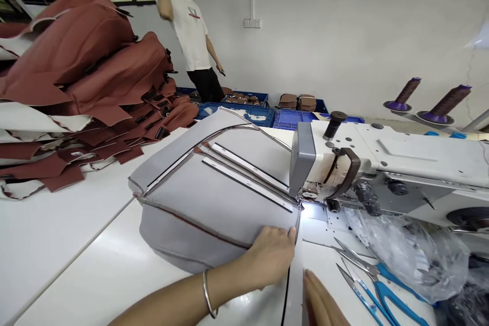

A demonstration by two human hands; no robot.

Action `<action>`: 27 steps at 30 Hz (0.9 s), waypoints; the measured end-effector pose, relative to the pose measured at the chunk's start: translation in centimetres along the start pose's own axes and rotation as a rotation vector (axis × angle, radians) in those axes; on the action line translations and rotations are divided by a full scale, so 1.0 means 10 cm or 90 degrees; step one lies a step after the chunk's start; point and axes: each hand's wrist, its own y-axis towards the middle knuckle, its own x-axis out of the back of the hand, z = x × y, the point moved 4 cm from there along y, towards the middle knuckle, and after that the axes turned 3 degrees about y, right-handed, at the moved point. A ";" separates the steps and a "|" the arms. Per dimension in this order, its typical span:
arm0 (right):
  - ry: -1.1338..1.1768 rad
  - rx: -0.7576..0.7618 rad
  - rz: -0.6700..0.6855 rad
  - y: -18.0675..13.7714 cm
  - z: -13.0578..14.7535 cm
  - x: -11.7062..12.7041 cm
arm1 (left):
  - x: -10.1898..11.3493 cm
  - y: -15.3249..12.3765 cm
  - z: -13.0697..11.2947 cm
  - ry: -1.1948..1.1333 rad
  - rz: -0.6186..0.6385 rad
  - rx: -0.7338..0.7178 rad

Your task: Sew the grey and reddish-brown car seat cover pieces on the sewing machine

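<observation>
A grey sewn cover (pixel 225 191) with white stiffening strips and dark seams lies on the white table, its right edge at the needle area of the sewing machine (pixel 344 158). My left hand (pixel 273 254), with a silver bangle on the wrist, has curled fingers gripping the cover's edge just in front of the machine. A long grey strip with a black line (pixel 293 290) runs from that edge toward me. Beside this strip, at the bottom of the view, is my right hand (pixel 324 300), its visible fingers stretched out and the rest cut off.
Blue-handled scissors (pixel 389 285) and thread snips (pixel 357 290) lie right of my hands, by clear plastic bags (pixel 416 254). Reddish-brown covers (pixel 95 71) are piled at left. Behind are blue crates (pixel 240 112) and a standing person (pixel 193 35). Thread cones (pixel 446 104) stand at right.
</observation>
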 end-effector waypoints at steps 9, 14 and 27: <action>-0.081 0.182 -0.007 0.11 0.03 -0.26 | 0.02 0.08 -0.13 -0.031 0.040 -0.041; -0.075 0.228 -0.010 0.16 0.04 -0.32 | -0.04 0.12 -0.16 -0.027 0.063 -0.041; -0.045 0.214 0.049 0.36 -0.29 -0.33 | -0.08 0.44 -0.03 -0.003 -0.036 0.022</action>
